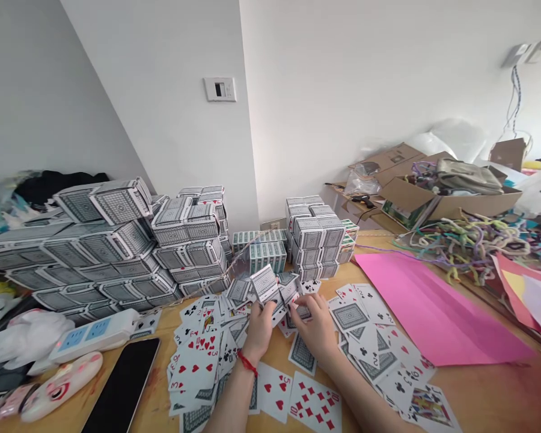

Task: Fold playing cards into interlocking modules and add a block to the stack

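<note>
My left hand (259, 329), with a red string at the wrist, is closed on a folded playing card (264, 282) with a grey patterned back. Close beside it, my right hand (316, 328) pinches another playing card (289, 292) between thumb and fingers. The two cards are near each other; whether they touch I cannot tell. Loose playing cards lie spread on the table to the left (196, 361) and to the right (365, 337) of my hands. A five of hearts (274, 390) and a ten of diamonds (315, 404) lie face up between my forearms.
Blocks folded from cards are stacked at the left (112, 240), the centre left (187, 240) and behind my hands (318, 237). Green-white card boxes (267, 257) stand between them. A phone (121, 385), a power strip (94, 334), pink paper (433, 307) and pipe cleaners (473, 240) surround the work.
</note>
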Tool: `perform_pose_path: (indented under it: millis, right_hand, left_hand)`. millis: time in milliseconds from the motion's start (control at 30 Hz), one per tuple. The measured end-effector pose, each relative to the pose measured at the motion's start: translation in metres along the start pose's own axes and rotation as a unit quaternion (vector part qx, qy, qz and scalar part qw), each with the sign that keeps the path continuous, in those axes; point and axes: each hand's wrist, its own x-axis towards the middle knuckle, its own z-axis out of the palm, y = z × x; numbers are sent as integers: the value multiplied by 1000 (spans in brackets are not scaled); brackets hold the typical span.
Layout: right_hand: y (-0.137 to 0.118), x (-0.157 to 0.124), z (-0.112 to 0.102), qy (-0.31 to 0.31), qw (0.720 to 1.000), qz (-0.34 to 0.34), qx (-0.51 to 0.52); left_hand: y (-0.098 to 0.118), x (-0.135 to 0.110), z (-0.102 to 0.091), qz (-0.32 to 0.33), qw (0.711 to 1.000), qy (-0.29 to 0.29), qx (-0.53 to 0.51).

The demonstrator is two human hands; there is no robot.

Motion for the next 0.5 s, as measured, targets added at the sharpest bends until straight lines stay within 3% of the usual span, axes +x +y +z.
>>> perform_pose_path:
  millis: [67,167,267,400,500]
  right_hand:
    - [-2,-1,0,-47,999,-3,8]
    - [-5,0,-1,-48,998,-22,18]
    - [-8,0,-5,1,998,-48,33]
    - [-7,-2,-11,111,990,-41,71]
    - [-6,-5,-12,157,981,-24,110]
  left_hand:
    - [-3,-2,5,6,1000,-2,5]
    - [-2,-4,6,-32,999,-2,-13]
    - [6,-4,5,-66,997,-9,-45]
    - [12,1,0,-77,991,-31,-109]
    - [7,6,-3,-115,978,12,-175]
